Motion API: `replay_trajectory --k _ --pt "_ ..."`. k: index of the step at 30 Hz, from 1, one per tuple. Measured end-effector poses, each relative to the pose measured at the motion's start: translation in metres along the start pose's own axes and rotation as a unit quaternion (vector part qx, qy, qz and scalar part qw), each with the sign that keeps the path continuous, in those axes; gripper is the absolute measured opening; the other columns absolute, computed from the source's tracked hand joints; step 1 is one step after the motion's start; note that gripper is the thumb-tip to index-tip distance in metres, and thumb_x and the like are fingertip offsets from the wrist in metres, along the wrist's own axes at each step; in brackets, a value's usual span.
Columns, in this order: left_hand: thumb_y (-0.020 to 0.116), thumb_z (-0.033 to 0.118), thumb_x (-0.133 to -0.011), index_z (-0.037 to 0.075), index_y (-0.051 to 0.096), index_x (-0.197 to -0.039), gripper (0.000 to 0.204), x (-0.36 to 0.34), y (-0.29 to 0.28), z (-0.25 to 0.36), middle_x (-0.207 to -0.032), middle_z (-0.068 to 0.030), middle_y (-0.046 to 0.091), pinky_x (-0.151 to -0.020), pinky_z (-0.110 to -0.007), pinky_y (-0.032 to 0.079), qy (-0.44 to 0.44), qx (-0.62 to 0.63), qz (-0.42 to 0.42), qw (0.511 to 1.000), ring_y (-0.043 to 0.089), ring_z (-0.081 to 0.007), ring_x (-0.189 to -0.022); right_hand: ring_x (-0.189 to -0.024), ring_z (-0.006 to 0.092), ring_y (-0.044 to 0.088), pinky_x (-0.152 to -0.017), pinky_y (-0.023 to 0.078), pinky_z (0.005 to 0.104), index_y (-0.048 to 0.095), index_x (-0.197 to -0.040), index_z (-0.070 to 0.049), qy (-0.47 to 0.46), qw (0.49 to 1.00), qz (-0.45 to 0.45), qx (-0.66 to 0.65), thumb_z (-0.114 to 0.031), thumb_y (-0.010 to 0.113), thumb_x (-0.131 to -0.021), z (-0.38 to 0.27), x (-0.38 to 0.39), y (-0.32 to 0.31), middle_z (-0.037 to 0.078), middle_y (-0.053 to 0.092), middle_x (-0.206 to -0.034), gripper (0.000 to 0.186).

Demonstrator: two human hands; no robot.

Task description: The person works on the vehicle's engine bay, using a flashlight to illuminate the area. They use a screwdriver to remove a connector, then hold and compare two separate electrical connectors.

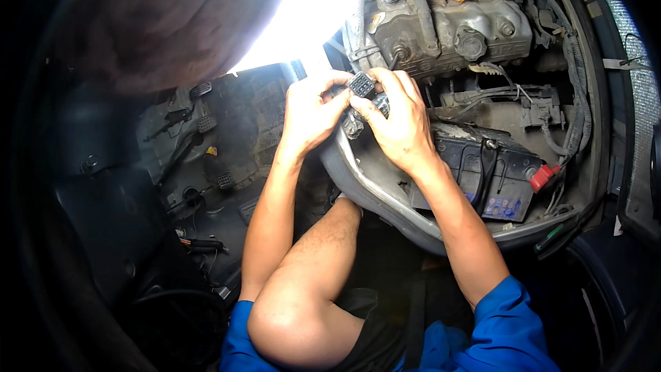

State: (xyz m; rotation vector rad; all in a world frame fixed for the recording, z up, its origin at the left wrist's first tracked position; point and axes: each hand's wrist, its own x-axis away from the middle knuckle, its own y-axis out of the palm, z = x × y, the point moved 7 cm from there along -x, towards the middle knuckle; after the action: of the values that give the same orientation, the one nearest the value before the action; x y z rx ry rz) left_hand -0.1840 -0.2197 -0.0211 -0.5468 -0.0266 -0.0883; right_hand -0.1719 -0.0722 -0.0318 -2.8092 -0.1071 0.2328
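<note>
One wide engine opening, edged by a curved, dull grey rim [396,217], spreads in front of the person and to the right. Inside it, at the far side, sits a dusty grey metal engine [451,27] with a round filler cap. Nearer, beside the right forearm, lies a black box-shaped battery [506,155] with a red plastic terminal cover [544,178] toward its right end. A bundle of grey, dirt-coated cables [357,38] runs up along the engine's left side, beyond the fingertips.

Both bare hands meet over the far left part of the rim. The left hand [313,111] is curled, thumb and forefinger at the near left side of a small black rectangular multi-socket connector [361,84]. The right hand [401,117] is bent around from the other side, its thumb just below that connector. Neither hand looks clearly nearer; the piece sits between their fingertips, its socketed face tipped up toward the head. Its long axis cannot be told, since fingers cover the body. A second dark connector [381,103] shows by the right thumb, and a dusty grey plug [352,126] hangs just below, between the hands.
</note>
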Motion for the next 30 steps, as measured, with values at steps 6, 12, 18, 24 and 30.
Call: replay_trajectory --k 6,12,18,24,30 --pt "0.066 0.003 -0.078 0.002 0.068 -0.095 0.017 0.0016 -0.0001 0.0005 -0.081 -0.0028 0.067 -0.053 -0.019 0.042 -0.009 0.006 -0.001 1.000 0.050 -0.0025 -0.058 -0.090 0.0331 0.056 -0.079 0.046 0.0391 0.058 -0.109 0.000 -0.013 1.000 0.003 -0.010 -0.019 0.066 -0.081 -0.0002 0.0006 0.0000 0.016 0.056 -0.098 0.035" --pt "0.067 0.004 -0.078 0.003 0.069 -0.094 0.016 0.0020 0.0006 -0.0036 -0.080 -0.0023 0.068 -0.051 -0.019 0.041 0.020 0.016 0.011 1.000 0.049 -0.0024 -0.057 -0.086 0.0318 0.056 -0.076 0.046 0.0380 0.059 -0.109 0.001 -0.045 0.999 0.013 0.002 -0.015 0.066 -0.080 -0.0035 0.0018 -0.0014 0.016 0.056 -0.094 0.034" --pt "0.068 0.006 -0.077 0.003 0.069 -0.093 0.016 0.0040 -0.0014 -0.0034 -0.079 -0.0018 0.067 -0.049 -0.020 0.038 0.021 -0.011 0.020 1.000 0.046 -0.0028 -0.053 -0.085 0.0309 0.056 -0.075 0.046 0.0376 0.060 -0.108 0.002 -0.045 0.999 0.010 -0.006 -0.013 0.067 -0.080 -0.0047 0.0019 -0.0022 0.015 0.057 -0.092 0.033" --pt "0.068 0.007 -0.076 0.004 0.069 -0.092 0.016 0.0026 -0.0012 -0.0018 -0.075 -0.0005 0.066 -0.047 -0.020 0.037 0.021 -0.021 0.018 0.999 0.043 -0.0025 -0.051 -0.085 0.0305 0.056 -0.075 0.046 0.0377 0.060 -0.109 0.002 -0.047 0.999 0.015 -0.005 -0.014 0.066 -0.080 -0.0037 0.0024 -0.0028 0.014 0.057 -0.092 0.033" --pt "0.068 0.007 -0.076 0.004 0.069 -0.091 0.015 0.0036 -0.0009 -0.0030 -0.074 -0.0001 0.065 -0.047 -0.020 0.037 0.014 -0.015 0.021 1.000 0.043 -0.0023 -0.050 -0.085 0.0312 0.056 -0.075 0.046 0.0380 0.059 -0.110 0.002 -0.052 0.999 0.012 0.006 -0.014 0.065 -0.081 -0.0028 0.0026 -0.0026 0.015 0.057 -0.093 0.033"
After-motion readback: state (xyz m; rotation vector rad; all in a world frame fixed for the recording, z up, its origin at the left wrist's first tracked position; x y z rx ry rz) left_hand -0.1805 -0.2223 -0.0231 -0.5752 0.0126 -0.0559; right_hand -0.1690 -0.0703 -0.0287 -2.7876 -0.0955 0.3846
